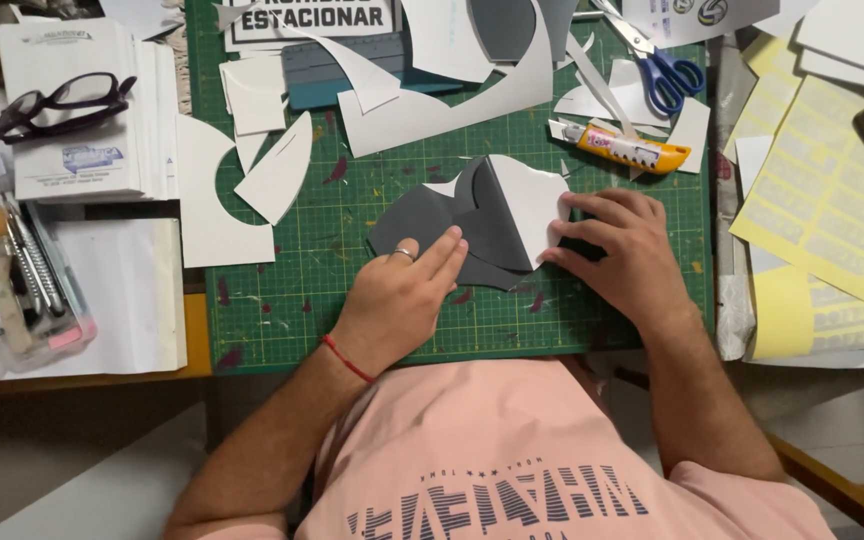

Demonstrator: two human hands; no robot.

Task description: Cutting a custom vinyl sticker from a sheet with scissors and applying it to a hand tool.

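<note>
Head view, looking down at a green gridded cutting mat [302,290] on a cluttered desk. Left hand [400,295] lies flat, fingers stretched out, pressing down on the dark grey cut vinyl sheet [482,235] near mat centre; no clench, just palm-down contact, ring on 1 finger, red string bracelet [347,360] at the wrist. Right hand [620,250] rests on the right edge of the same sheet, fingertips pinching or pressing the white backing flap [532,200] that is peeled up off the grey; cannot tell if it truly grips or only pins it.

Grey sheet sits between both hands, touching both, flat on the mat. Just above the right hand: a yellow utility knife [624,148], lying loose. Further up right, blue-handled scissors [664,70]. White curved paper offcuts [272,170] scattered on the mat's upper left. Off the mat left: dark-framed glasses [62,103] on a stack of white booklets, clear plastic tray of tools [17,290] below. Right side: yellow label sheets [832,200]. Person wears a pink shirt [512,450].
</note>
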